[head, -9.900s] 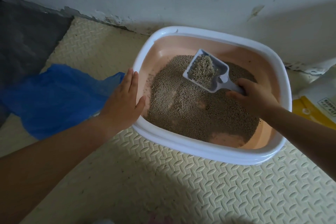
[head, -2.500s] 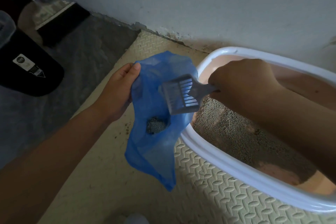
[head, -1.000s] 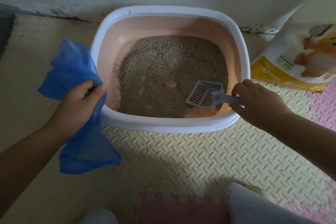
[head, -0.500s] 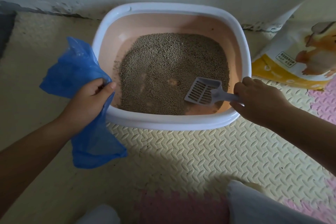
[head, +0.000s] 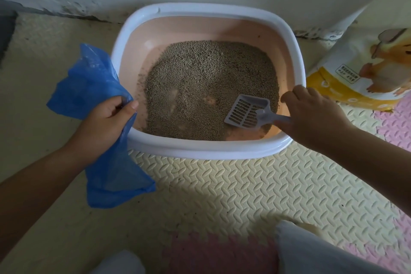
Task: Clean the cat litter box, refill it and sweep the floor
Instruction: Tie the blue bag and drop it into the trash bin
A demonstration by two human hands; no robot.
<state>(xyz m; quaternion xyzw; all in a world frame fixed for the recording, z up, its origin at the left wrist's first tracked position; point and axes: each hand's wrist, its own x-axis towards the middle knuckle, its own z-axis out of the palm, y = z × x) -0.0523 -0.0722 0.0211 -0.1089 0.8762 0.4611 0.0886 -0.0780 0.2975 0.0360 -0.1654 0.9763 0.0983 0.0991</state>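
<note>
Clutching a blue bag (head: 89, 87) in the left hand (head: 104, 124); gripping the scoop (head: 246, 113) in the right hand (head: 311, 115), over litter (head: 206, 78) in the litter box (head: 206, 10) (patchy, down to pink bottom).

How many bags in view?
2. A blue plastic bag, gripped by the left hand beside the left rim of the litter box; a yellow-and-white printed bag right of the box, partly cut off at the frame edge. Others could lie out of frame.
</note>
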